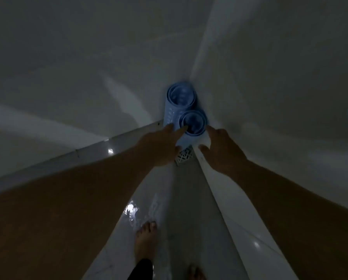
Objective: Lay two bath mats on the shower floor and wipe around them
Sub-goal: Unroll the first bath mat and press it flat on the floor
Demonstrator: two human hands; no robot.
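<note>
Both hands open: left hand [161, 146] fingertips touch nearer rolled mat [193, 123]; right hand [221, 150] just beside it; second roll [181, 96] beyond.

Dim, bluish, grainy wide-angle view, edges stretched and soft, small glare spots on perhaps wet floor [181, 199].

The two rolled pale-blue bath mats [184, 110] in front of me look like soft plastic or rubber, matt, with small perforations showing on the far roll's side. The light tiled floor [189, 199] under my feet is glossy and wet, throwing back bright glints. The white walls [78, 67] look smooth with a dull sheen. The small white patterned drain grate [185, 156] looks like plastic or metal; I cannot tell which.
</note>
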